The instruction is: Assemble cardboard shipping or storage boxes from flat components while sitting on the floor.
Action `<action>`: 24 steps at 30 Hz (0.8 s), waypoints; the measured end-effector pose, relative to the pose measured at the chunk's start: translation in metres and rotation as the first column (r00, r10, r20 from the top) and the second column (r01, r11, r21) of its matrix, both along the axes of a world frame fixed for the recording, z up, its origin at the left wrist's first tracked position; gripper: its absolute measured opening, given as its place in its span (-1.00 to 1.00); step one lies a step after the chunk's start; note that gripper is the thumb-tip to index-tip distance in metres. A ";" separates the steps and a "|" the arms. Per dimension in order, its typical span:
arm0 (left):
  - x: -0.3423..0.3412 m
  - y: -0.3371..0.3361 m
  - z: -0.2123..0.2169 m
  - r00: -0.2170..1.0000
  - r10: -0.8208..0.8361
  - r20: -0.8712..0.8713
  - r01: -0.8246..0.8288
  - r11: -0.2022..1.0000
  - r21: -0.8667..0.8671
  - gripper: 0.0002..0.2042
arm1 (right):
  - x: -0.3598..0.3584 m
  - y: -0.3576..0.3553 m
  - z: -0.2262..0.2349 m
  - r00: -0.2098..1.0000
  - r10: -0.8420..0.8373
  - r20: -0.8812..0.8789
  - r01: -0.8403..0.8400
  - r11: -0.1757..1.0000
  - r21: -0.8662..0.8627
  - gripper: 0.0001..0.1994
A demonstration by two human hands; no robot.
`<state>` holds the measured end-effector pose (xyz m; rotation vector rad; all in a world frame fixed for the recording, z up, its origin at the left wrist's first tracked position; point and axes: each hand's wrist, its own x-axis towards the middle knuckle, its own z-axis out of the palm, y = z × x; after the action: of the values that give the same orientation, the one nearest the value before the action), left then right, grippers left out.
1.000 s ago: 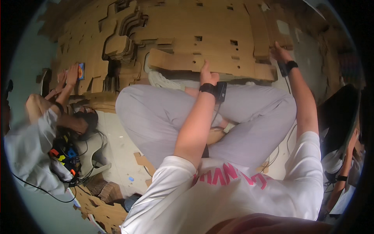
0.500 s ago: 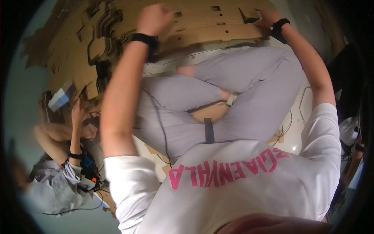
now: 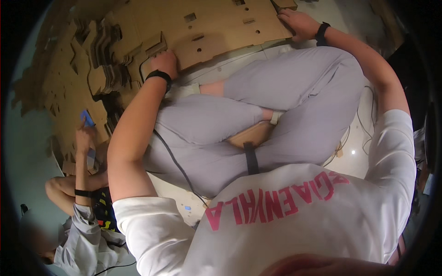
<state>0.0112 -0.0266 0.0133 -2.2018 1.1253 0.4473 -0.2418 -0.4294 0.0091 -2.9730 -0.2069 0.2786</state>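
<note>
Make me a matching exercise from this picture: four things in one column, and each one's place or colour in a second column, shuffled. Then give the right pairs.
Things:
1. left hand
2. right hand
3. trousers
4. co-worker's hand

Places or colours:
A. pale grey, on the crossed legs
B. on the near left edge of the cardboard sheet
C. raised at the far left, beside a blue thing
D. flat on the sheet's right part

Pairs: 1-B, 2-D, 3-A, 4-C
</note>
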 end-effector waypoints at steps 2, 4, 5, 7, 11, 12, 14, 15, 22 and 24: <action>-0.001 0.000 -0.006 0.987 0.114 -0.117 -0.114 0.993 0.003 -0.46 | 0.001 0.000 0.001 0.999 -0.001 0.033 0.000 0.998 0.057 -0.20; -0.001 0.002 -0.012 0.989 0.088 -0.121 -0.093 0.995 -0.033 -0.47 | 0.004 -0.003 0.005 0.995 -0.093 0.017 0.092 0.994 0.056 -0.22; -0.001 0.002 -0.015 0.989 0.097 -0.113 -0.099 0.995 -0.013 -0.46 | 0.007 -0.009 0.009 0.996 -0.068 -0.061 0.066 0.997 -0.035 -0.28; -0.001 0.004 -0.019 0.988 0.105 -0.111 -0.103 0.994 0.017 -0.45 | 0.010 -0.012 0.011 0.992 -0.095 -0.084 0.094 0.995 -0.019 -0.27; -0.001 0.004 -0.020 0.998 -0.020 -0.063 0.013 0.993 -0.116 -0.32 | 0.010 -0.015 0.006 0.996 -0.075 -0.043 0.076 0.996 0.035 -0.26; -0.002 0.004 -0.020 0.992 0.029 -0.125 -0.041 0.995 -0.095 -0.31 | 0.009 -0.016 0.005 0.994 -0.072 -0.076 0.074 0.997 0.014 -0.27; -0.004 0.002 -0.018 0.992 0.026 -0.127 -0.040 0.993 -0.110 -0.30 | 0.008 -0.019 0.003 0.995 -0.077 -0.055 0.078 0.997 0.012 -0.24; -0.006 0.001 -0.018 0.989 0.041 -0.139 -0.054 0.995 -0.089 -0.29 | 0.007 -0.021 0.002 0.994 -0.089 -0.068 0.091 0.995 0.032 -0.23; -0.016 -0.007 -0.010 0.988 0.040 -0.146 -0.062 0.987 -0.148 -0.21 | 0.004 -0.030 -0.003 0.986 -0.100 -0.130 0.096 0.995 -0.035 -0.26; -0.015 -0.008 -0.002 0.977 0.044 -0.206 -0.070 0.990 -0.122 -0.23 | 0.002 -0.032 -0.004 0.995 -0.082 -0.065 0.082 0.997 0.001 -0.26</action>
<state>-0.0038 -0.0345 0.0111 -2.3466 1.2294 0.6542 -0.2402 -0.4618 0.0047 -2.9546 -0.0777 0.3637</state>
